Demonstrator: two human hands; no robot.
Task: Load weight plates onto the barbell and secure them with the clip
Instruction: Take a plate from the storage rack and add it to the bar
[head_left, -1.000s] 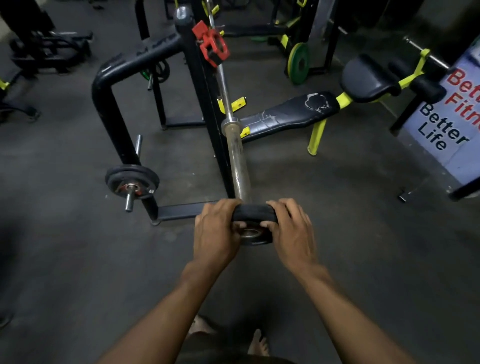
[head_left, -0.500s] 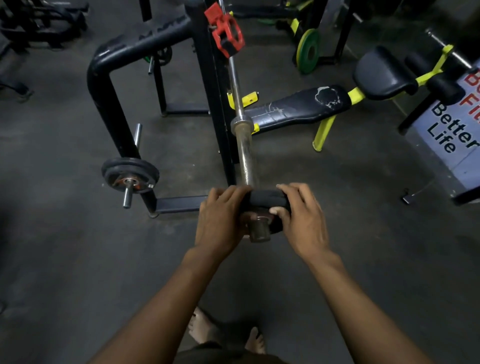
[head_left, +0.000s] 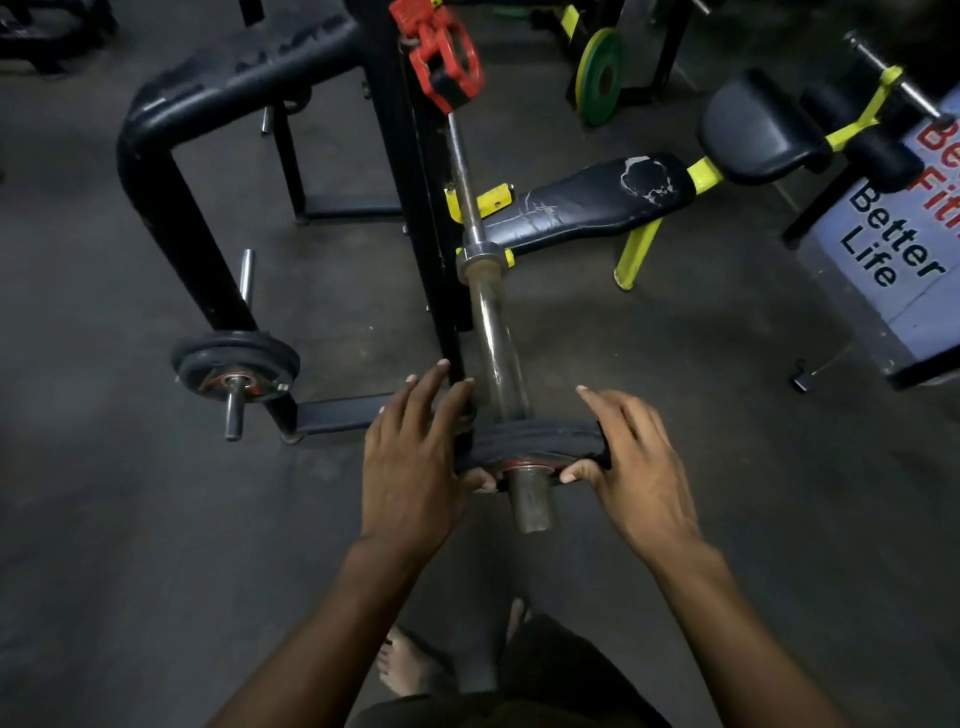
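A steel barbell (head_left: 496, 332) rests on the black rack and runs away from me, its sleeve end (head_left: 530, 501) pointing at me. A small black weight plate (head_left: 535, 439) is threaded on the sleeve, a short way in from the end. My left hand (head_left: 415, 462) holds the plate's left edge, thumb on the near face and fingers stretched past the rim. My right hand (head_left: 634, 462) holds the right edge the same way. A red clip (head_left: 447, 57) hangs on the rack upright near the top.
The black rack frame (head_left: 426, 234) stands just left of the bar. A storage peg on it carries another black plate (head_left: 236, 361). A worn black and yellow bench (head_left: 592, 205) lies to the right. A green plate (head_left: 600, 78) leans further back. My bare feet (head_left: 410, 665) are below.
The plate has slid further along the sleeve, so more of the bar's end sticks out toward me. My fingers have spread wider over the plate's rim.
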